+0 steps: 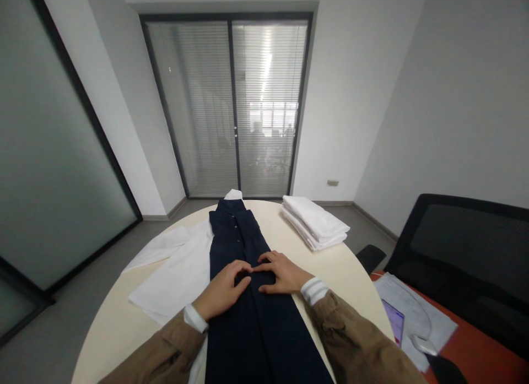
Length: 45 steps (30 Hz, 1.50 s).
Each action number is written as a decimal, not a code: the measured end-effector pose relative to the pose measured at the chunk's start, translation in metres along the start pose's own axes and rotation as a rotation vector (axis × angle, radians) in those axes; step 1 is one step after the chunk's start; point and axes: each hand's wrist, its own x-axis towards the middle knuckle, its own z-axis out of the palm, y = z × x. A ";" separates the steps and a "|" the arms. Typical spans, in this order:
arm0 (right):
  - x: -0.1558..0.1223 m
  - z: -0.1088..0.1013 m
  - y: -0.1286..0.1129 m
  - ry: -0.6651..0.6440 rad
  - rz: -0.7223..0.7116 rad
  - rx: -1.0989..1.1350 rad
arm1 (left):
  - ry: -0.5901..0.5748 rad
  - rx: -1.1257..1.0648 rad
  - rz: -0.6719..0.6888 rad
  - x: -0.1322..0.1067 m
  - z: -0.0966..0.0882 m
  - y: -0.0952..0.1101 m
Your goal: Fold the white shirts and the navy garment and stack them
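Observation:
A dark navy buttoned garment (235, 246) lies lengthwise on the round cream table (124, 323), its collar at the far end and small buttons down the upper front. A white garment (182, 279) spreads out from under its left side. My left hand (226, 289) rests on the navy cloth near the middle, thumb apart from the fingers. Opposite it, my right hand (284, 272) lies on the same cloth with its fingers stretched towards the left. The fingertips of both hands nearly meet over the front. No cloth shows pinched in either hand.
A folded white cloth stack (314, 221) sits at the table's far right. To the right are a black mesh chair (467, 263) and an orange-red surface (475, 351) with papers (413, 301), a phone (393, 320) and a white mouse (424, 344). Blind-covered glass doors (233, 108) stand behind.

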 end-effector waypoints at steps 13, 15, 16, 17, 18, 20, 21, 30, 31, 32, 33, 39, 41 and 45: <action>0.069 -0.015 0.007 -0.098 0.183 -0.188 | 0.039 0.455 0.153 0.002 0.003 -0.030; 0.086 -0.016 0.009 -0.102 0.206 -0.272 | 0.049 0.451 0.160 0.003 0.003 -0.033; 0.094 -0.016 0.009 -0.114 0.206 -0.300 | 0.054 0.449 0.164 0.003 0.003 -0.034; 0.100 -0.016 0.009 -0.136 0.198 -0.324 | 0.058 0.448 0.169 0.003 0.003 -0.035; 0.106 -0.016 0.009 -0.163 0.187 -0.346 | 0.065 0.447 0.172 0.003 0.003 -0.036; 0.114 -0.016 0.007 -0.211 0.176 -0.386 | 0.077 0.445 0.173 0.002 0.003 -0.037; 0.117 -0.016 0.006 -0.219 0.185 -0.402 | 0.083 0.446 0.173 0.002 0.002 -0.037; 0.128 -0.003 -0.004 -0.081 0.401 -0.454 | 0.047 0.519 0.173 -0.001 0.003 -0.039; 0.128 0.002 -0.005 -0.057 0.423 -0.457 | 0.041 0.521 0.171 -0.001 0.003 -0.039; 0.128 0.007 -0.006 -0.035 0.440 -0.460 | 0.034 0.523 0.170 -0.002 0.002 -0.038; 0.128 0.013 -0.006 -0.014 0.448 -0.461 | 0.026 0.523 0.172 -0.002 0.002 -0.038; 0.111 0.038 0.011 0.038 0.266 -0.322 | -0.076 0.473 0.237 -0.003 -0.002 -0.039; 0.100 0.035 0.018 -0.026 0.169 -0.257 | -0.130 0.446 0.281 -0.004 -0.003 -0.037; 0.077 0.024 0.026 -0.110 0.081 -0.184 | -0.265 0.387 0.389 -0.004 -0.004 -0.027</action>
